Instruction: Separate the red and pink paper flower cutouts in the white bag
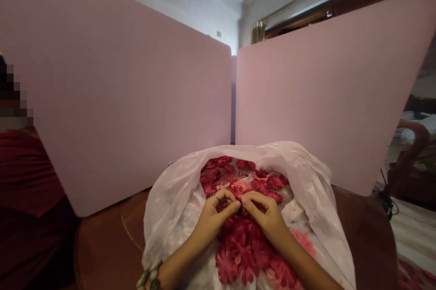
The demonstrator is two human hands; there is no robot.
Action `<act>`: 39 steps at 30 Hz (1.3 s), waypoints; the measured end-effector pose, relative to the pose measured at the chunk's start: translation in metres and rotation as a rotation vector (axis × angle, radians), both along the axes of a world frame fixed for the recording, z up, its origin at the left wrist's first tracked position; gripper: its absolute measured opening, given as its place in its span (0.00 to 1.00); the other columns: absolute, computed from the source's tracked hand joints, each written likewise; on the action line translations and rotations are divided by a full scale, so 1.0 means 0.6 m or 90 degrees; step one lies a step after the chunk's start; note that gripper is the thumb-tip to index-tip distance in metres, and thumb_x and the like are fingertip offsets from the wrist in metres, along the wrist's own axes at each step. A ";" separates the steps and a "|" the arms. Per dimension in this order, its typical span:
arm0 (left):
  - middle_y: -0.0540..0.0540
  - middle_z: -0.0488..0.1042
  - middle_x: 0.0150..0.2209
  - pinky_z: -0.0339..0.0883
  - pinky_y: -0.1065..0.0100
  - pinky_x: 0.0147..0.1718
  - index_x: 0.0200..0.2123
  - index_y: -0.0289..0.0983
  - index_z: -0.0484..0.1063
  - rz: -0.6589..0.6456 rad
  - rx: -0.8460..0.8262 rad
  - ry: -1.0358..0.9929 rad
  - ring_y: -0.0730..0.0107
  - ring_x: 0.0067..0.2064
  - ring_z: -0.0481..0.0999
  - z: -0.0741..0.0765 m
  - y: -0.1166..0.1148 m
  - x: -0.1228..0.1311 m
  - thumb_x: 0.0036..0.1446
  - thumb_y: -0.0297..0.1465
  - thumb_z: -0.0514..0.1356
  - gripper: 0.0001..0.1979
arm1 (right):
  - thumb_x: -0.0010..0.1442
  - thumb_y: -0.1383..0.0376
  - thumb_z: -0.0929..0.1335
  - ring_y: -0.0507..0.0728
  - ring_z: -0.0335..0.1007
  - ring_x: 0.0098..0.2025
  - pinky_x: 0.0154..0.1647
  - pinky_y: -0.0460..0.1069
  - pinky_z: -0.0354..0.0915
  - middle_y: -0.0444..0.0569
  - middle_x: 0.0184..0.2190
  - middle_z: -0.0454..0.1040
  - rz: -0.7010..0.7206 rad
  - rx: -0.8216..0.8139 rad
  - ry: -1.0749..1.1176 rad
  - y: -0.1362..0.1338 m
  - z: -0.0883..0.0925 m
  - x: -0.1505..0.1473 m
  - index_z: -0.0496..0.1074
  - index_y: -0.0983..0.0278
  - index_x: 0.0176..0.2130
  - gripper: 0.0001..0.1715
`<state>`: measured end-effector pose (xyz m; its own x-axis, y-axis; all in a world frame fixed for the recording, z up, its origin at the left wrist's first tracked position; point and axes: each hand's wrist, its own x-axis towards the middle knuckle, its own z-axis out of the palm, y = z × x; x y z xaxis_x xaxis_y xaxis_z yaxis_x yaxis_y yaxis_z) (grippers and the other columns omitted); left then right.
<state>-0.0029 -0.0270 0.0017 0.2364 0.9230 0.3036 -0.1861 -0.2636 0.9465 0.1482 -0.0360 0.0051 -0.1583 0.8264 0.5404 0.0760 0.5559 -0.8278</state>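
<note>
My left hand (220, 210), with a ring on one finger and a beaded bracelet (150, 276) at the wrist, is closed in a pinch. Opposite it my right hand (262, 210) pinches too, the fingertips of both nearly meeting. Between them shows a bit of red flower piece, mostly hidden by the fingers. Below the hands lies a heap of red artificial flower pieces (243, 253) with many-lobed petals. More red flower pieces (264, 184) and some pink ones (303, 241) are inside a white plastic bag (170, 203), whose mouth is spread open around my hands.
The bag rests on a brown wooden table (119, 222). Two tall pink panels (143, 99) stand at the back, nearly meeting in the middle. A person in a dark red top (23, 172) is at the left edge. Dark cables (388, 199) hang at the right.
</note>
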 end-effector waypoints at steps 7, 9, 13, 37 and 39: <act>0.52 0.70 0.22 0.61 0.71 0.28 0.25 0.36 0.66 -0.025 -0.009 -0.004 0.73 0.26 0.69 0.003 -0.007 0.001 0.47 0.40 0.66 0.15 | 0.56 0.57 0.67 0.53 0.68 0.25 0.27 0.46 0.66 0.46 0.24 0.70 0.043 -0.040 0.041 -0.004 0.004 -0.003 0.73 0.64 0.23 0.16; 0.53 0.69 0.22 0.61 0.71 0.28 0.26 0.36 0.65 -0.021 -0.008 0.001 0.73 0.26 0.69 0.003 -0.008 0.001 0.48 0.41 0.65 0.15 | 0.57 0.57 0.66 0.53 0.68 0.25 0.27 0.47 0.66 0.46 0.23 0.70 0.045 -0.042 0.043 -0.005 0.005 -0.003 0.73 0.64 0.23 0.17; 0.52 0.68 0.25 0.62 0.70 0.29 0.27 0.36 0.65 0.016 0.038 0.046 0.72 0.27 0.69 0.000 -0.007 0.000 0.50 0.41 0.62 0.15 | 0.59 0.57 0.65 0.54 0.68 0.27 0.28 0.47 0.67 0.47 0.24 0.71 0.044 -0.027 0.020 -0.005 0.001 -0.002 0.73 0.64 0.22 0.19; 0.52 0.62 0.23 0.56 0.72 0.26 0.24 0.38 0.62 0.106 0.131 0.212 0.72 0.26 0.62 0.006 -0.016 0.002 0.51 0.33 0.55 0.07 | 0.58 0.60 0.65 0.57 0.72 0.31 0.34 0.48 0.65 0.48 0.28 0.78 -0.109 0.024 -0.066 0.001 -0.013 -0.008 0.76 0.63 0.29 0.14; 0.53 0.62 0.23 0.55 0.72 0.26 0.24 0.37 0.62 0.086 0.118 0.207 0.73 0.26 0.61 0.003 -0.017 0.003 0.51 0.33 0.55 0.07 | 0.57 0.59 0.64 0.56 0.69 0.27 0.30 0.48 0.63 0.48 0.24 0.76 -0.161 0.001 -0.072 0.005 -0.016 -0.005 0.74 0.64 0.25 0.15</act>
<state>-0.0012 -0.0370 0.0035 0.2275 0.8892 0.3970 0.1642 -0.4369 0.8844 0.1451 -0.0329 -0.0042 -0.0070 0.8467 0.5321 0.3043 0.5086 -0.8054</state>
